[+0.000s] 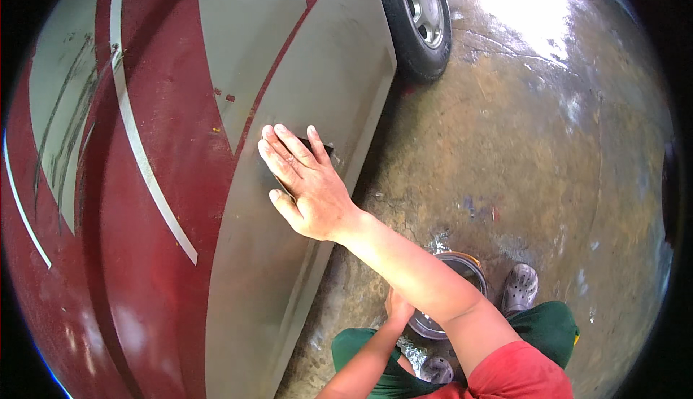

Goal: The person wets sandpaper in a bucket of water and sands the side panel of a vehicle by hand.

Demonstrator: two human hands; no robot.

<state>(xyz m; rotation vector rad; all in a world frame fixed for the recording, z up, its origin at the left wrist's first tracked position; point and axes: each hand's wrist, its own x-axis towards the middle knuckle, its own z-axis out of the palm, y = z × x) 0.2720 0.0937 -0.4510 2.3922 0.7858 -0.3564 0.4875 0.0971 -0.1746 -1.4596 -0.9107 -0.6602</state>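
My right hand (307,182) lies flat on the grey lower panel (253,283) of a car's side. Its fingers are stretched out, with the little finger apart from the others. Under the palm it presses a black sheet of sandpaper (326,147) to the panel; only the sheet's dark edges show. My left hand (398,305) is lower down, beside the rim of a round bucket (473,263). The right forearm covers part of the bucket, and the left fingers are hidden behind that arm.
Dark red paint (159,283) with grey patches and a pale stripe (141,150) covers the car's side. Beyond the panel stands a wheel (422,20). My feet in grey clogs (520,288) rest on the wet, stained concrete floor (534,161), close to the bucket.
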